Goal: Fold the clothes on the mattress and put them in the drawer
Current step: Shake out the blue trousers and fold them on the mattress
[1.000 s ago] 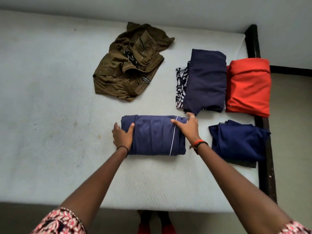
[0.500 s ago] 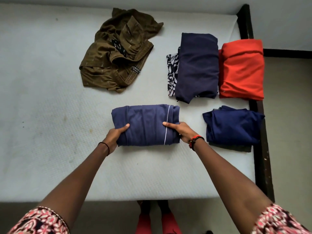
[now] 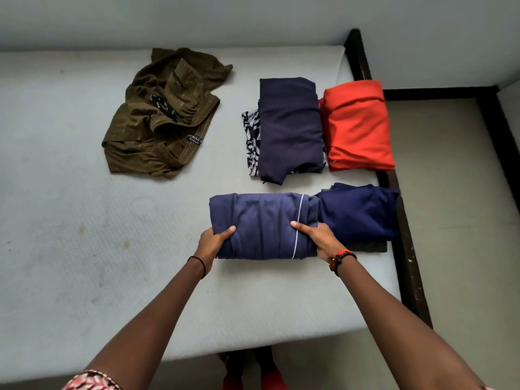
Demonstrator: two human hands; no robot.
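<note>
The left grip point(image 3: 212, 242) is closed on the near left corner of a folded blue garment point(image 3: 264, 223), the thumb laid on top and the fingers hidden under the cloth. The right grip point(image 3: 318, 239) is closed on the near right corner of the same garment, its thumb laid across a thin white stripe point(image 3: 301, 206) that runs over the fold. A thin black band point(image 3: 202, 265) is worn on the left wrist, red and black beads point(image 3: 342, 257) on the right.

The garment is held over the near right part of the mattress point(image 3: 84, 249); whether it rests there or is raised cannot be told. Its right end touches or overlaps a folded dark blue garment point(image 3: 360, 212), beneath which a darker layer point(image 3: 371, 247) shows at the near edge.

Beyond the held garment, apart from it, a folded navy garment point(image 3: 289, 128) is laid on a black-and-white patterned cloth point(image 3: 251, 136), of which only the left strip is seen. Just beside these on the right lies a folded orange-red garment point(image 3: 357, 125), its right edge reaching over the dark bed frame point(image 3: 408, 263). Well apart to the left, near the far edge, a crumpled brown garment point(image 3: 160, 119) lies unfolded.

A pale wall point(image 3: 253, 18) is seen behind the mattress and a pale floor point(image 3: 464, 220) to the right of the frame. At the bottom edge red footwear point(image 3: 271, 381) and a patterned sleeve point(image 3: 90, 381) are seen.
</note>
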